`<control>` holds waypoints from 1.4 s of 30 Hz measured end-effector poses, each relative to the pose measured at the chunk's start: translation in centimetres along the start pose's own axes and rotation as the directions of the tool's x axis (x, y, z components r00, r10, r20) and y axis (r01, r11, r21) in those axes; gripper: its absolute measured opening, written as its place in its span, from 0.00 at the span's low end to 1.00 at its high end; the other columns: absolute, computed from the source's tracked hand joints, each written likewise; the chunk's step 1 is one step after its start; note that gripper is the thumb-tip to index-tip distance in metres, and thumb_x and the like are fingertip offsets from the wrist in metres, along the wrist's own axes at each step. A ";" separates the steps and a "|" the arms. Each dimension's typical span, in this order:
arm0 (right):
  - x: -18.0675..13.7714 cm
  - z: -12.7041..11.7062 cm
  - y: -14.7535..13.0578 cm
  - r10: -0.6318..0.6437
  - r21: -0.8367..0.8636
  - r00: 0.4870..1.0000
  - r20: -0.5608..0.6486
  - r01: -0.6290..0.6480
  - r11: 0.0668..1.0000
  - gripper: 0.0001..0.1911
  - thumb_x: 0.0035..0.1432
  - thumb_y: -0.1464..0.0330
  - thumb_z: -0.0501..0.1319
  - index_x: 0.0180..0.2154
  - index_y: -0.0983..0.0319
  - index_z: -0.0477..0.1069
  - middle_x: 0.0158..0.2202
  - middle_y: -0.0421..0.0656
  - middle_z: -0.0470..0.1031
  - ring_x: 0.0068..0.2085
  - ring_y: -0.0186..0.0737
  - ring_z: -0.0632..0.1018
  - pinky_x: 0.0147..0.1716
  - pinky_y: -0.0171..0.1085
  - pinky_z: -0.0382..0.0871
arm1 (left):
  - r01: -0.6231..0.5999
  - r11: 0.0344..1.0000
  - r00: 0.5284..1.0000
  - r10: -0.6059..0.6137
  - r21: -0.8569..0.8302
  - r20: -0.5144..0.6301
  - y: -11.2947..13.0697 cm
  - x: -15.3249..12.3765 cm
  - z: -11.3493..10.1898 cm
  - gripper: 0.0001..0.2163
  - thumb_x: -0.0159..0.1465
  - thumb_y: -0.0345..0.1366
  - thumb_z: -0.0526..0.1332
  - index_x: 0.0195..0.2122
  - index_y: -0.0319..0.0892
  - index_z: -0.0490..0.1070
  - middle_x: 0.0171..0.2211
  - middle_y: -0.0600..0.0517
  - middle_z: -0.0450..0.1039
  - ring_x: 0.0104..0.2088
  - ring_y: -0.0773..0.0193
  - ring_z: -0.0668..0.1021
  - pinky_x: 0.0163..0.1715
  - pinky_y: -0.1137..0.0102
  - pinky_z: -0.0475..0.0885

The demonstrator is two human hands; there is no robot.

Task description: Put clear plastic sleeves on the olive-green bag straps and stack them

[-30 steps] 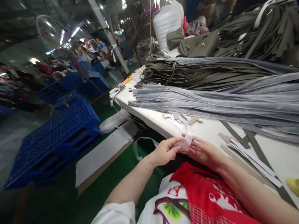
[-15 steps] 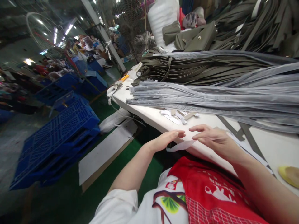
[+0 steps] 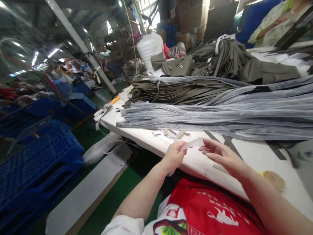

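Holding pale strip (image 3: 194, 143) over edge of counter (image 3: 195, 164), pinched at left end by left hand (image 3: 174, 156); at right end, perhaps just touched by loose-fingered right hand (image 3: 218, 153). Should handle light, limp, easily creased; best held by ends.

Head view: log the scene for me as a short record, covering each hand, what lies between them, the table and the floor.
Left hand: bare left hand, pinching one end of the strip
Right hand: bare right hand, fingers spread at the other end; grip unclear
Between hands: thin translucent white strip
On white-topped table: long bundle of flat grey strips; dark olive strap bundle beyond it; small white and brown scraps; round yellow-and-tan roll
Floor, picture left: blue plastic pallets
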State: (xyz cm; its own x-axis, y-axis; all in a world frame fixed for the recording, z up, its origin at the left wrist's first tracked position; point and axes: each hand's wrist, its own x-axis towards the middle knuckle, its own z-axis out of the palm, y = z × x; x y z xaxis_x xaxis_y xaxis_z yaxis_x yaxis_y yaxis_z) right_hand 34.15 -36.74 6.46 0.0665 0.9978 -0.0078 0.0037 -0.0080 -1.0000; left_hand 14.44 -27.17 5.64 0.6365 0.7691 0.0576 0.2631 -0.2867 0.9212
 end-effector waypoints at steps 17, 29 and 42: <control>-2.2 -1.4 -0.3 -0.251 -0.530 0.968 -0.021 0.202 0.824 0.16 0.63 0.56 0.59 0.33 0.58 0.80 0.30 0.43 0.78 0.32 0.39 0.77 0.34 0.37 0.69 | -0.100 0.993 0.967 0.111 -0.059 0.230 1.4 -0.7 2.8 0.22 0.57 0.44 0.69 0.48 0.41 0.65 0.44 0.45 0.75 0.44 0.57 0.79 0.44 0.64 0.73; -5.7 -3.3 -0.9 -0.183 -0.389 0.918 -0.353 0.034 0.921 0.15 0.59 0.58 0.62 0.28 0.62 0.77 0.26 0.42 0.78 0.28 0.36 0.74 0.28 0.34 0.66 | -0.175 0.964 0.948 0.220 -0.201 0.231 5.6 -0.2 5.9 0.09 0.64 0.37 0.63 0.43 0.44 0.64 0.49 0.44 0.75 0.45 0.60 0.80 0.49 0.64 0.73; -9.8 -9.1 -2.8 -0.225 -0.644 0.903 -0.365 -0.070 0.762 0.11 0.57 0.60 0.65 0.29 0.61 0.76 0.26 0.39 0.76 0.28 0.34 0.74 0.28 0.32 0.67 | -0.357 0.934 0.788 0.288 0.023 0.543 5.7 -0.3 9.5 0.09 0.65 0.36 0.58 0.40 0.48 0.78 0.37 0.52 0.81 0.38 0.62 0.81 0.43 0.73 0.73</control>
State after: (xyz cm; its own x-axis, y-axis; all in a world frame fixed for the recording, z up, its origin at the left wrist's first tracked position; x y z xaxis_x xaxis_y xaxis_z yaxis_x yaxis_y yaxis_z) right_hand 42.60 -47.11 9.40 0.4234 0.8789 0.2197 0.6405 -0.1189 -0.7587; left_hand 22.66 -34.43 7.26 0.9716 0.2134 0.1019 0.0348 -0.5555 0.8308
